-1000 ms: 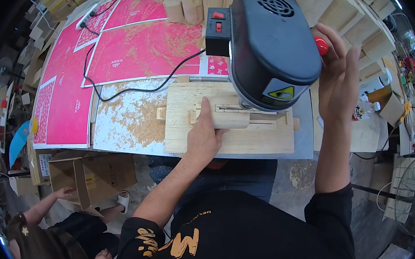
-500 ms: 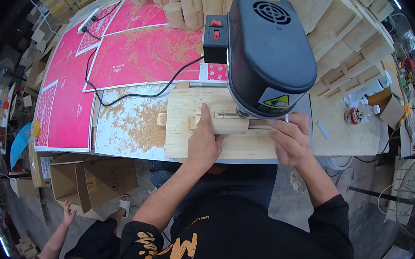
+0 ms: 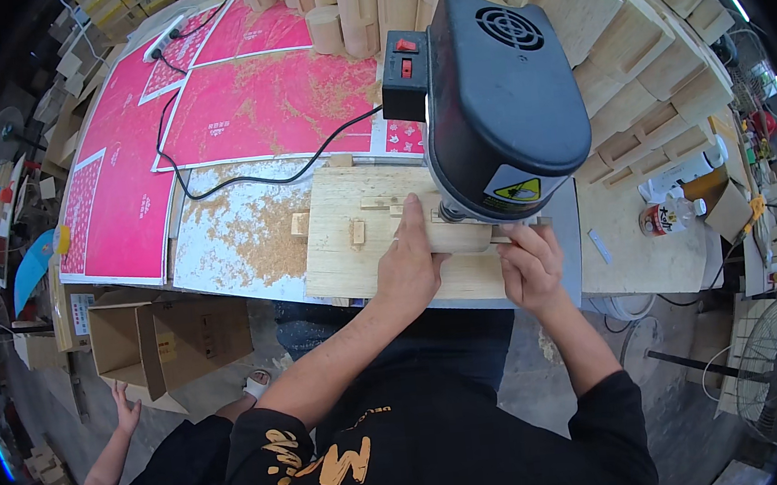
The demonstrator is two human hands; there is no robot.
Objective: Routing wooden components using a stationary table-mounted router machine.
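Left hand (image 3: 406, 264) clamped round the left end of a wood block (image 3: 462, 237), on a board (image 3: 340, 270) under the black drill (image 3: 506, 103). Right hand (image 3: 533, 262) curled at block's right end; grip unclear. Sawdust (image 3: 254, 240) left, pink sheets (image 3: 247, 102) beyond. Wooden pieces (image 3: 614, 24) stacked far right. Floor, near left: open carton (image 3: 203, 337).

pale wooden block (image 3: 468, 237) lying on a flat wooden board (image 3: 340, 267), under a dark machine head (image 3: 507, 94).
block: plain light wood, rounded front side, long side running left to right, left end partly covered by fingers, top partly hidden by the machine; contact with the machine's tool can't be told. board: pale, wide, bare at left, small wooden cleat (image 3: 357, 234) on it, apart from block.
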